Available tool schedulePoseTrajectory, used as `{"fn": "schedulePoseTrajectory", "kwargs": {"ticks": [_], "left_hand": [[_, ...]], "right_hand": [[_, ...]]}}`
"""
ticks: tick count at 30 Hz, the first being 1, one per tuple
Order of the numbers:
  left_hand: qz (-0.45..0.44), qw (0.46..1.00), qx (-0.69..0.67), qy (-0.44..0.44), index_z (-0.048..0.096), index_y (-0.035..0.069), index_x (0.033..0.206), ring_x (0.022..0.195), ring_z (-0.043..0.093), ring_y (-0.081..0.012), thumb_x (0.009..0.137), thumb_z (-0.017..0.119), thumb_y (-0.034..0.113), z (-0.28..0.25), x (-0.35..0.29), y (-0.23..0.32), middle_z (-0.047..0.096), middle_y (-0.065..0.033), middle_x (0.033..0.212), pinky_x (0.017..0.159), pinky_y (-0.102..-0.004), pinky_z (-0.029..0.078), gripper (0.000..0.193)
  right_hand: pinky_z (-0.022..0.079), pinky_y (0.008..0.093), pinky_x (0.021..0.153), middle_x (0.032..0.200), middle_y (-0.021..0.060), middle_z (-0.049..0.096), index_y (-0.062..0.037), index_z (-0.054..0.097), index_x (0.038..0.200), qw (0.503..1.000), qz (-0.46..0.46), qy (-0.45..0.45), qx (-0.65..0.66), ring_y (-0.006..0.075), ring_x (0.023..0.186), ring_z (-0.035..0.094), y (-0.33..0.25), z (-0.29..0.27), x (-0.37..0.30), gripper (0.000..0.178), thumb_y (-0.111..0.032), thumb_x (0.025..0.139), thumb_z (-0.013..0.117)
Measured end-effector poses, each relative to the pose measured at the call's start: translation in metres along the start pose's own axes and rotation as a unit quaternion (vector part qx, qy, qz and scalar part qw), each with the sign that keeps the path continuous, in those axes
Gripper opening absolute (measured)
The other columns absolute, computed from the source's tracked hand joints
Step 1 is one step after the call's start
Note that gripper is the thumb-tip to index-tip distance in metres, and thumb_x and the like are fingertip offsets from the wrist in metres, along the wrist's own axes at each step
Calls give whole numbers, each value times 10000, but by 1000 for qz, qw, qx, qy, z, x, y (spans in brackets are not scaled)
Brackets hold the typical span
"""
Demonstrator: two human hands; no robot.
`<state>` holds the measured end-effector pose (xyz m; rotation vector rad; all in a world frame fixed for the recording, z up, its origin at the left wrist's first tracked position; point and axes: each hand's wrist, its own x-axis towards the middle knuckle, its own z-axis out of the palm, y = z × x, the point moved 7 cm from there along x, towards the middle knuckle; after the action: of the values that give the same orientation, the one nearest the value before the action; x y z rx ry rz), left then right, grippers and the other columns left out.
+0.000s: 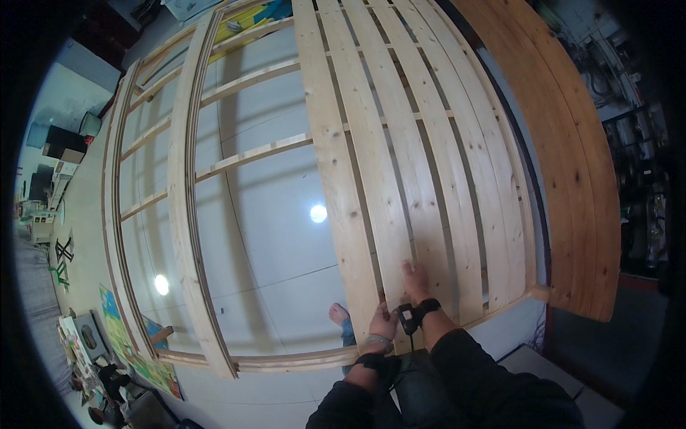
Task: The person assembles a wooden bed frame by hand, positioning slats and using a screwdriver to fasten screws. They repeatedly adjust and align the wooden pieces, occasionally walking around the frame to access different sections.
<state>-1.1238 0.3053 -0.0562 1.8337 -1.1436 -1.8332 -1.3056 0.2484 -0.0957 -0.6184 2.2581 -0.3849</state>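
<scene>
Before me lies a pale wooden bed frame with long slats laid on its right part. My left hand point(384, 323) is closed at the near end of a wooden slat point(389, 232), its fingers curled at the slat's left edge. A little farther up, my right hand point(415, 282) is at the right edge of the same slat, beside the gap, thumb pointing forward. Some of its fingers are hidden in that gap. Both wrists wear black straps, and a small black device point(408, 319) sits by the right wrist.
On the left, a long beam point(187, 171) and crossbars point(254, 152) stand over the tiled floor. A darker orange-brown board point(564, 157) runs along the right. My bare foot point(338, 313) shows inside the frame. A colourful mat point(136, 343) lies at the lower left.
</scene>
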Motion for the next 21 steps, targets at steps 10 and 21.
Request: {"fn": "schedulePoseTrajectory", "kwargs": {"ticks": [10, 21], "left_hand": [[-84, 985, -60, 140, 590, 21, 1066, 796, 613, -146, 824, 630, 139, -152, -84, -148, 640, -63, 875, 723, -273, 495, 272], [-188, 953, 68, 227, 606, 54, 900, 785, 589, -300, 865, 470, 310, -221, -331, -296, 614, -164, 836, 707, -405, 476, 292]], "right_hand": [[435, 415, 865, 1036, 232, 590, 68, 506, 1122, 970, 32, -192, 147, 346, 984, 564, 8, 14, 7, 532, -335, 790, 610], [448, 258, 626, 844, 54, 626, -10, 600, 988, 927, -27, -374, -21, 139, 742, 558, 86, -69, -65, 237, -215, 879, 554]]}}
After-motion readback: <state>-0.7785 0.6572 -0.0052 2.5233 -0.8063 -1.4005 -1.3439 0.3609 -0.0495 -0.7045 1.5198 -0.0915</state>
